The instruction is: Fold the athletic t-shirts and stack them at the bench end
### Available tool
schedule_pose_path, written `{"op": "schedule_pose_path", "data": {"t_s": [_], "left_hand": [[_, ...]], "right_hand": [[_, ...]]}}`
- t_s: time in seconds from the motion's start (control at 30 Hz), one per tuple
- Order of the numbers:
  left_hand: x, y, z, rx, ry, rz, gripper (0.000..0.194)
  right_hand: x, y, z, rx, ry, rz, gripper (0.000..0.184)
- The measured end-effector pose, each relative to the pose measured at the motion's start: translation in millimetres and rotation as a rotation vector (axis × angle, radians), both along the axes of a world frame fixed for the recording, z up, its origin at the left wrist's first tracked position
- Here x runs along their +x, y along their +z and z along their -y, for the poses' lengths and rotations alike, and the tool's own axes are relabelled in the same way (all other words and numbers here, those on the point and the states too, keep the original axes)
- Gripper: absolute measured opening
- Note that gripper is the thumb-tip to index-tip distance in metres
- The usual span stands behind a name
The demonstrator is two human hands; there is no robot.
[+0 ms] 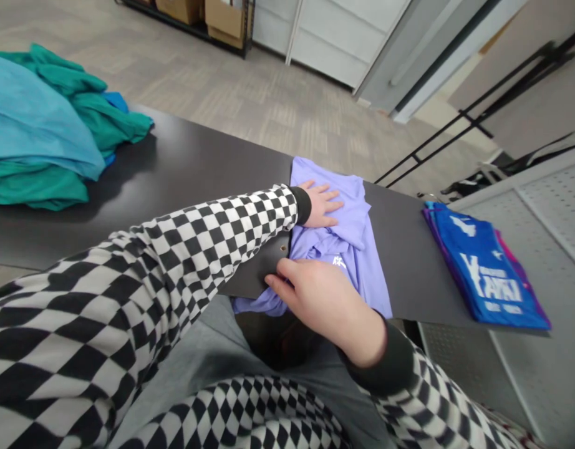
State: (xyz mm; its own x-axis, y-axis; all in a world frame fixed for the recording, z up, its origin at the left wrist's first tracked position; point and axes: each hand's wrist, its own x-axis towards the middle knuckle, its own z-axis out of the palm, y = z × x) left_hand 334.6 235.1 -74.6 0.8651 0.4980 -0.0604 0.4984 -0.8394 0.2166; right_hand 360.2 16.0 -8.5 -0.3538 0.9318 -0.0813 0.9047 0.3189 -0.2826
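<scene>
A lavender T-shirt (355, 215) lies partly folded and bunched on a dark tabletop, with a small white print near its middle. My left hand (321, 206) rests flat on its upper part, fingers spread. Closer to me, my right hand (332, 302) hovers over the shirt's near part with its fingers curled and thumb against the forefinger. Its fingertips are mostly hidden, so I cannot tell whether cloth is between them. A lavender flap (264, 304) hangs past the table's near edge, left of that hand.
Teal and light-blue garments (39, 125) are heaped at the table's left end. A folded blue shirt (488, 268) with white lettering tops a stack at the right end. The dark table (198, 156) has a small hole near the lavender shirt. Beyond stand a shelf with cardboard boxes (224, 22) and white cabinets.
</scene>
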Motion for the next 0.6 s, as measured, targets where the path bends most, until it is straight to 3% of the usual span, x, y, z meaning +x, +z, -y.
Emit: {"op": "schedule_pose_path", "data": {"t_s": [0.13,0.27,0.3,0.37,0.47,0.6], "left_hand": [[-1,3.8,2,-0.019,-0.009,-0.001,0.082],[1,-0.1,1,-0.021,0.002,0.024,0.081],[3,-2.1,0,-0.017,0.009,0.029,0.08],[6,-6.3,-2,-0.01,0.02,0.034,0.08],[9,-10.5,-5,-0.01,0.029,0.037,0.08],[9,-12.3,-8,-0.015,0.021,0.037,0.082]], "right_hand": [[-1,-8.0,15,-0.018,-0.197,-0.226,0.039],[0,-25.1,42,0.022,-0.498,-0.693,0.014],[-1,-28.7,49,0.017,-0.577,-0.838,0.018],[-3,-32.3,62,-0.036,-0.699,-1.119,0.043],[-4,-29.7,76,-0.197,-0.807,-1.388,0.065],[2,-25.7,89,-0.348,-0.88,-1.497,0.054]]}}
